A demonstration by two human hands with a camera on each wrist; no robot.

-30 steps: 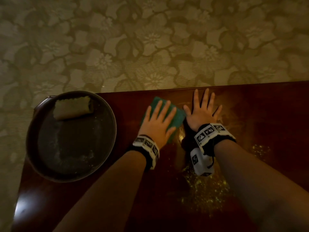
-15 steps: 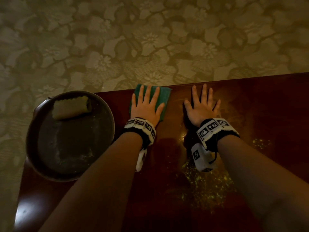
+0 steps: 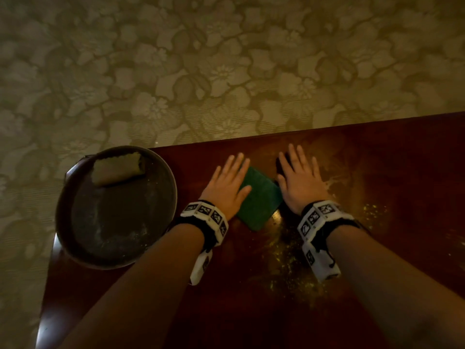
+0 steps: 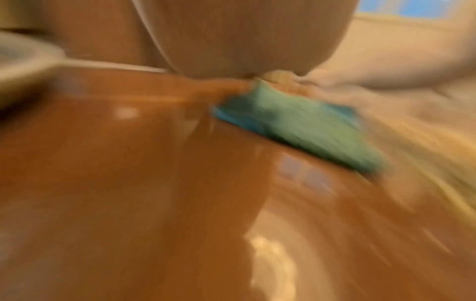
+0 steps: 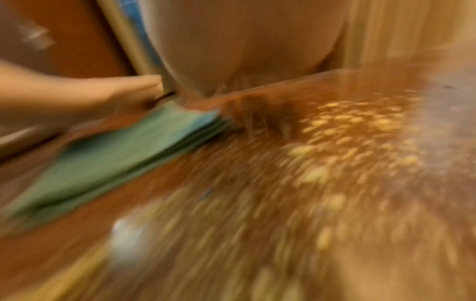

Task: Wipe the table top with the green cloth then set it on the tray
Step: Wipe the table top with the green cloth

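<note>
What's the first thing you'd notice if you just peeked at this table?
Two flat hands on the dark wooden table: the left hand presses a green cloth, the right hand lies beside it. Yellow crumbs are scattered near the right wrist, and a round tray sits left.

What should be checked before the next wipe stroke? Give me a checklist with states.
1. Left hand flat on the green cloth: ok, fingers straight, pressing it down.
2. Cloth flat on the table top: ok, folded and lying flat.
3. Right hand off the cloth's path: not ok, it rests flat right beside the cloth's right edge.
4. Crumbs cleared: not ok, yellow specks lie on the near side and to the right.
5. Tray has room for the cloth: ok, only a pale folded cloth at its far side.
6. Cloth underside clean: cannot tell.
</note>
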